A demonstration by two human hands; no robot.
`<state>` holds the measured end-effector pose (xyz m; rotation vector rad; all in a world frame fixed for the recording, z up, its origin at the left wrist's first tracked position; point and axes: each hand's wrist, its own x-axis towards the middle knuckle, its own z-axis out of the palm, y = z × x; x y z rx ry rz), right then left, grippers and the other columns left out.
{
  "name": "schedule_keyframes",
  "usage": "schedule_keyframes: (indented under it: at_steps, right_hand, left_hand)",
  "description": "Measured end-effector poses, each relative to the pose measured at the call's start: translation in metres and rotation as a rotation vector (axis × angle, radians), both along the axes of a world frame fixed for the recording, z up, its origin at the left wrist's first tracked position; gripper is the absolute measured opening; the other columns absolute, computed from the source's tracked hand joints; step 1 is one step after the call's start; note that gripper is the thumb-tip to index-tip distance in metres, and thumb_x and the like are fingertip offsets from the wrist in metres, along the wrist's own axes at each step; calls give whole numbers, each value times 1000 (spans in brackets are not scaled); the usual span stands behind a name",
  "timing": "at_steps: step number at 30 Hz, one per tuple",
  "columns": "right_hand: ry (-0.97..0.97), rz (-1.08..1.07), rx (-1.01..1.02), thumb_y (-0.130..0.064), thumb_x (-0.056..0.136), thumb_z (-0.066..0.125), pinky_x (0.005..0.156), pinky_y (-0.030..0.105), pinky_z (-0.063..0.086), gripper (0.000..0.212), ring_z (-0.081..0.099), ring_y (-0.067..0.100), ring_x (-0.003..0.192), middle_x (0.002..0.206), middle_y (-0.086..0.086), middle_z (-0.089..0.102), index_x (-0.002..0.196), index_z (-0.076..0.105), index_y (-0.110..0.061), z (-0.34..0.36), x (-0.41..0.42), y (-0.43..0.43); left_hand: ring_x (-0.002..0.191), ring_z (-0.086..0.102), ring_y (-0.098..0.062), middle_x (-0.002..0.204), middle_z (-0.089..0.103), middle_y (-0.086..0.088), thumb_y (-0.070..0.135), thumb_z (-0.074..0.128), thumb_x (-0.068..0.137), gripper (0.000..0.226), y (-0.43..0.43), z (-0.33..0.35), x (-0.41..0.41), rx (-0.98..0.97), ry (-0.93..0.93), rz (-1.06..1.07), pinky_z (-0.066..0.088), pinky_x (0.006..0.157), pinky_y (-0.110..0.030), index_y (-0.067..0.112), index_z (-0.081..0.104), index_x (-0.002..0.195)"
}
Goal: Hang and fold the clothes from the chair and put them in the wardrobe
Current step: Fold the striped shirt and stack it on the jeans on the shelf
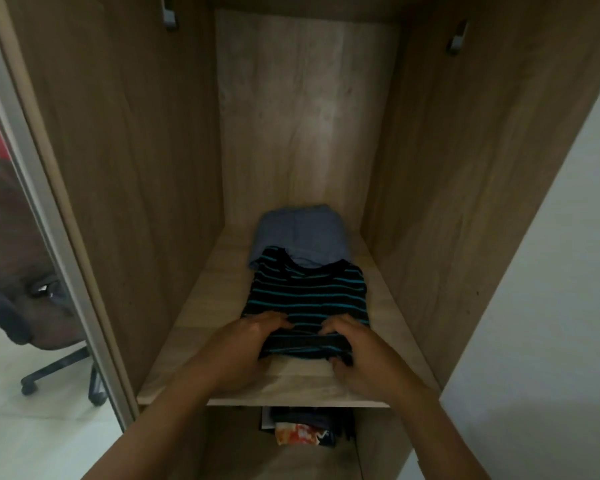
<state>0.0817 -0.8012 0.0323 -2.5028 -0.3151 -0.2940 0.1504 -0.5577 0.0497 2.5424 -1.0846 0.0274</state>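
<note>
Standing far left, the chair sits outside the wardrobe. The left grip clasps the near-left edge of the folded striped top, which lies on the shelf and overlaps a blue garment. The right grip clutches its near-right edge. Placing seems almost done; the next move calls for letting go without disturbing the fold.

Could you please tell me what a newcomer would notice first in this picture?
The hands draw the eye first: the left hand and right hand grip the near edge of a folded striped shirt on the wardrobe shelf. Just behind it lies a folded blue garment, with the shirt's collar overlapping its front edge. A chair stands outside, at the left.
</note>
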Motion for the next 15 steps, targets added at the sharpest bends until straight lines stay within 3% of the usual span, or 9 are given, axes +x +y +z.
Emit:
schedule_keyframes:
  at_steps: [3, 5, 6, 7, 8, 10, 11, 13, 15]
  right_hand:
    - [228, 29, 220, -38, 92, 68, 110, 15, 32, 20, 46, -6, 126, 137, -18, 51, 109, 71, -30, 16, -8, -2]
    - [108, -69, 253, -48, 98, 52, 100, 24, 46, 31, 58, -4, 108, 118, -15, 65, 88, 73, -27, 25, -3, 9]
    - [-19, -165, 229, -47, 100, 47, 90, 33, 52, 40, 62, 2, 94, 104, -10, 68, 83, 71, -21, 27, 2, 15]
    - [-127, -259, 165, -45, 101, 45, 84, 38, 53, 39, 62, 8, 88, 98, -6, 67, 86, 68, -17, 28, 8, 20]
    - [-173, -319, 65, -41, 103, 45, 87, 40, 52, 34, 61, 12, 95, 106, -2, 65, 99, 67, -16, 26, 14, 25]
    - [13, -324, -134, -45, 104, 37, 112, 43, 36, 47, 42, 22, 135, 148, 2, 44, 143, 45, -19, 13, 17, 32]
    - [148, -303, -182, -53, 103, 27, 121, 43, 22, 60, 22, 23, 148, 161, 1, 25, 155, 26, -23, 7, 14, 32]
    - [252, -284, -210, -69, 90, 4, 125, 40, 3, 77, -4, 20, 153, 167, -4, -2, 158, 2, -34, -3, 3, 30]
    - [252, -294, -206, -73, 86, 1, 124, 39, -3, 77, -13, 22, 152, 166, -6, -11, 156, -6, -41, -9, -7, 28]
  left_hand:
    - [135, 29, 5, 141, 30, 29, 57, 69, 80, 74, 3, 14, -7, 66, 239, 20, 30, 116, -22, 38, 42, 146]
    - [110, 54, 2, 119, 54, 26, 65, 53, 86, 47, -10, 19, -6, -28, 247, 91, 48, 99, -30, 30, 65, 114]
    - [92, 60, -4, 103, 63, 17, 64, 42, 90, 48, -19, 20, -4, -114, 158, 143, 53, 84, -35, 22, 66, 94]
    - [79, 59, -10, 90, 63, 8, 59, 37, 93, 49, -27, 18, -1, -175, 64, 185, 51, 73, -36, 17, 60, 82]
    - [76, 57, -13, 88, 61, 3, 54, 37, 96, 44, -31, 16, 2, -209, -6, 217, 47, 69, -34, 16, 55, 80]
    - [101, 58, -17, 116, 60, 4, 51, 42, 100, 37, -35, 1, 6, -176, 3, 247, 45, 84, -31, 20, 59, 111]
    - [126, 50, -19, 137, 52, 5, 58, 37, 99, 52, -34, -9, 6, -96, 23, 246, 40, 101, -31, 23, 50, 136]
    - [151, 17, -18, 163, 24, 7, 78, 8, 87, 86, -28, -25, 1, 33, -15, 242, 16, 121, -32, 31, 24, 157]
    - [154, 6, -16, 166, 13, 7, 84, -14, 74, 102, -25, -35, 0, 41, -92, 260, 7, 122, -33, 35, 16, 158]
